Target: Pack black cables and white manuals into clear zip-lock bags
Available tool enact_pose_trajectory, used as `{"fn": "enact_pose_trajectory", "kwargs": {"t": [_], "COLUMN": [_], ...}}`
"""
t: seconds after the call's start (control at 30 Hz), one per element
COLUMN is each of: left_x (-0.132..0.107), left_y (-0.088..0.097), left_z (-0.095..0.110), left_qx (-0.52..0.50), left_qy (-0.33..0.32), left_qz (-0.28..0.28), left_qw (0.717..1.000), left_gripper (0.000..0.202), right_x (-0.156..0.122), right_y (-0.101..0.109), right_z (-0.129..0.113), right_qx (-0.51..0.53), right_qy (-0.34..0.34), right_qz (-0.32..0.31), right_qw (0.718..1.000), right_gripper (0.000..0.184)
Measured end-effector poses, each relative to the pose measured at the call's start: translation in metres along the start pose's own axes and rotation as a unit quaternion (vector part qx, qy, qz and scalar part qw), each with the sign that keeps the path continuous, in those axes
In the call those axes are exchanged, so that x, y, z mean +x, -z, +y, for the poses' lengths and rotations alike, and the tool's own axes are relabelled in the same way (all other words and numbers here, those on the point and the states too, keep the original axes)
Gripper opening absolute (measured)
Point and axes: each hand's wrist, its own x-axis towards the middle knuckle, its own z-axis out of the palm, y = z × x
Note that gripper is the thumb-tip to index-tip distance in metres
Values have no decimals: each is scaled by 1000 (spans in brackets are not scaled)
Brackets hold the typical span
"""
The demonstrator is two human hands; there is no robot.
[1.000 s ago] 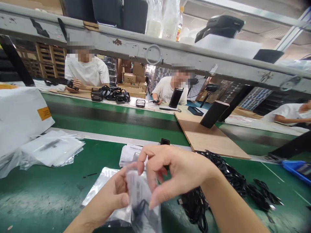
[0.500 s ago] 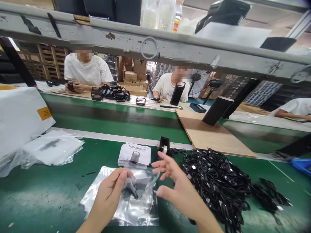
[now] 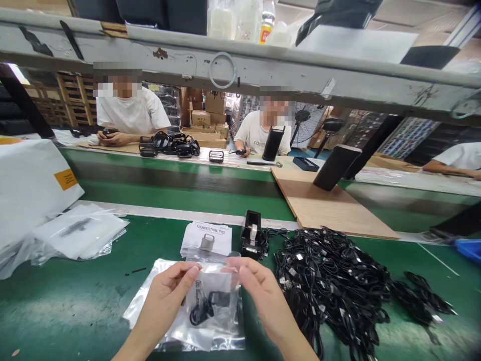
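A clear plastic bag (image 3: 221, 323) hangs between my hands, with a coiled black cable (image 3: 202, 313) and a printed paper showing through it. My left hand (image 3: 169, 291) pinches the bag's upper left edge between thumb and fingers. On the upper right edge, my right hand (image 3: 259, 286) has its thumb and fingertips closed on the plastic. Beneath lies a stack of clear bags (image 3: 145, 283) on the green table. Just beyond the held bag sits a pile of printed leaflets (image 3: 206, 238), with a black tape dispenser (image 3: 251, 233) to its right.
Heaped black cables (image 3: 330, 286) lie to the right, with a smaller bunch (image 3: 419, 298) beside them. More plastic bags (image 3: 78, 233) are at the left. A wooden board (image 3: 319, 210) carries a black box-shaped item (image 3: 337, 168). Co-workers sit across, below a shelf beam (image 3: 263, 70).
My right hand has gone from spread fingers beside the bag to gripping its upper right edge. The bag now faces me flatter, its contents clearer. My left hand keeps its pinch.
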Motion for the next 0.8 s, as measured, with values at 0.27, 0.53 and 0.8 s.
{"fn": "enact_pose_trajectory", "kwargs": {"t": [0.27,0.53,0.8], "left_x": [3,-3,3], "left_y": [4,5,5], "left_z": [5,9,19], "left_qx": [-12,-143,41], "left_qy": [6,88,52], "left_qz": [-31,-42,-136], "left_qw": [999,985,989], "left_gripper": [14,33,37], "right_x": [5,3,1], "right_y": [1,6,7], "right_z": [2,9,15], "right_qx": [-170,-204,-228], "right_qy": [56,178,199], "right_qz": [-6,-20,-28], "right_qw": [984,962,953], "right_gripper": [10,33,35]}}
